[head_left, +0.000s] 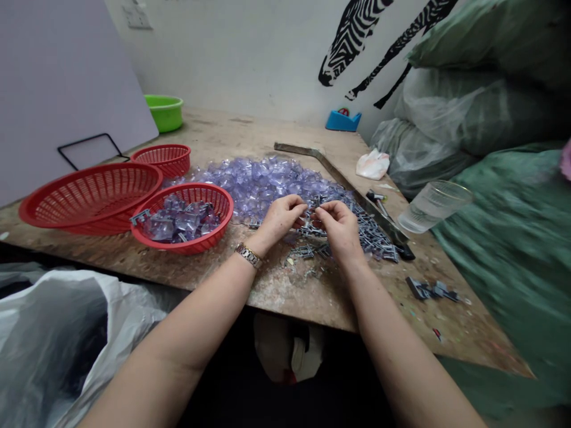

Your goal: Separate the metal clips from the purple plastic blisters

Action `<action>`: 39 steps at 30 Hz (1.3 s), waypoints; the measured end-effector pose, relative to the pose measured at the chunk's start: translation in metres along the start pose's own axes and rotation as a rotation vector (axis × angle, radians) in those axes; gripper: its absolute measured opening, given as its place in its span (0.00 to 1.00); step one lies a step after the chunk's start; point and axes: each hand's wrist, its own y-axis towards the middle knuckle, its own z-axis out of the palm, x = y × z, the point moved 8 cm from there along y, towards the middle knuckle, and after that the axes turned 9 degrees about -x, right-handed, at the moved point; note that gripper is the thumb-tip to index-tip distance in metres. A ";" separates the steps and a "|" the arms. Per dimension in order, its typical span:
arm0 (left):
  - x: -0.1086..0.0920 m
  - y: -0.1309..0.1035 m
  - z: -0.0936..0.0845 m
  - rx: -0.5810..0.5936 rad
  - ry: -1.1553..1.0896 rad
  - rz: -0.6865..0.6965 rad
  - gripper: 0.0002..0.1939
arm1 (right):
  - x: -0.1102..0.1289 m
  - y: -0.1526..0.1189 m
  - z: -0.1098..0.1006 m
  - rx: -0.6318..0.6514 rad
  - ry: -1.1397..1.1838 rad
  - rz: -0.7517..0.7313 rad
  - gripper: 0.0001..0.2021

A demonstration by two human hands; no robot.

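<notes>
My left hand (pixel 282 217) and my right hand (pixel 338 228) are close together above the small grey parts. Each hand has its thumb and forefinger pinched together; whatever lies between the fingertips is too small to make out. Behind them spreads a heap of clear purplish plastic pieces (pixel 263 181). Grey plastic parts (pixel 368 230) are piled around and to the right of my right hand. Left of my left hand, a red basket (pixel 225 223) holds clear pieces mixed with grey parts.
Two more red baskets (pixel 89 196) stand at the left, with a green basin (pixel 167 114) behind. A bent metal strip (pixel 339 176) borders the pile. At the right are a glass (pixel 428 208), a blue tape dispenser (pixel 342 122), loose grey pieces (pixel 430 290) and stacked green sacks (pixel 504 238).
</notes>
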 end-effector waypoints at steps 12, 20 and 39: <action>0.004 -0.009 0.009 0.080 -0.191 -0.180 0.06 | -0.001 0.002 -0.002 0.001 0.008 0.013 0.12; 0.000 0.004 0.002 -0.064 0.108 0.120 0.07 | -0.003 0.001 -0.001 0.016 0.013 0.036 0.13; -0.022 -0.006 0.007 -0.116 0.463 0.500 0.12 | -0.004 -0.001 0.000 0.007 0.050 0.084 0.14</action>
